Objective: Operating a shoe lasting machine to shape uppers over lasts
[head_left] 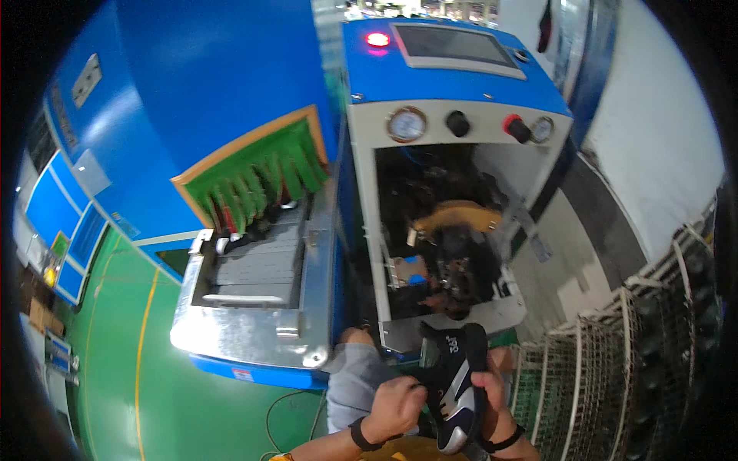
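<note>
Two-handed, holding a black, white-striped shoe [461,376] toe toward the body, just in front of a boxy blue-topped, cream-fronted machine [461,86].

Gripping its right side with the right hand [498,393], thumb over the edge, while pinching its dark left edge in the curled left hand [396,409], probably stopping it from twisting and keeping the upper in plain sight. Loving the contrast: supple-looking curves up close, then seeing a slatted grey conveyor belt [257,265] in shiny sheet metal at left, a floppy green fringed curtain [257,184] likely screening its opening, plus a gridded wire rack [627,338] at right.
</note>
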Action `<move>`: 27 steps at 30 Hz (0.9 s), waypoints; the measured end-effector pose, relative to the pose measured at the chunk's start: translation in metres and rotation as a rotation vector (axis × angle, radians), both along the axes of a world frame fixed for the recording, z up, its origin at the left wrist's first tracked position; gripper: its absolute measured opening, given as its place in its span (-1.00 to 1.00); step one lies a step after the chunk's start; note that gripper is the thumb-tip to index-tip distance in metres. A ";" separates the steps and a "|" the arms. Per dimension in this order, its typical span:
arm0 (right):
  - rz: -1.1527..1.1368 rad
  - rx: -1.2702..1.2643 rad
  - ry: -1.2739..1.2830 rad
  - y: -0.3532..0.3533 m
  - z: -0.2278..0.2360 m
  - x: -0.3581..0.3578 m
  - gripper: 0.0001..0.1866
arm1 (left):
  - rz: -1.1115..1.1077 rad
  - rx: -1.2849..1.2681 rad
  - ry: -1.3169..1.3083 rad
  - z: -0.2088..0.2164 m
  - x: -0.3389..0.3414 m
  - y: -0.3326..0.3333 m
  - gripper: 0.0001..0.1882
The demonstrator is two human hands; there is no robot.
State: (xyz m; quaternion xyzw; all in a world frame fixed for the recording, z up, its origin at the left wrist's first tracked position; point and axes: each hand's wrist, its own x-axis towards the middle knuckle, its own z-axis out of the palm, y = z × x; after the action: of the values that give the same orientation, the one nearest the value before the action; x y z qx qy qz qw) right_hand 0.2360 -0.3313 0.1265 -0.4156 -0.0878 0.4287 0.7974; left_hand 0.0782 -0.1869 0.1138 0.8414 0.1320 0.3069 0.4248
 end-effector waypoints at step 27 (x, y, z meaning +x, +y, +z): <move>0.432 -1.086 -1.553 0.135 0.157 0.144 -0.03 | -0.563 -1.681 -0.019 -0.023 0.164 0.028 -0.56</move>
State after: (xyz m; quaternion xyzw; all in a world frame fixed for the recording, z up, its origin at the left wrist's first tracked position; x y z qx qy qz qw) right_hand 0.3797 -0.1961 0.2836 -0.8691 -0.4540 0.1546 0.1210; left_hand 0.2423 -0.1590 0.0910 0.2495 0.0982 -0.0004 0.9634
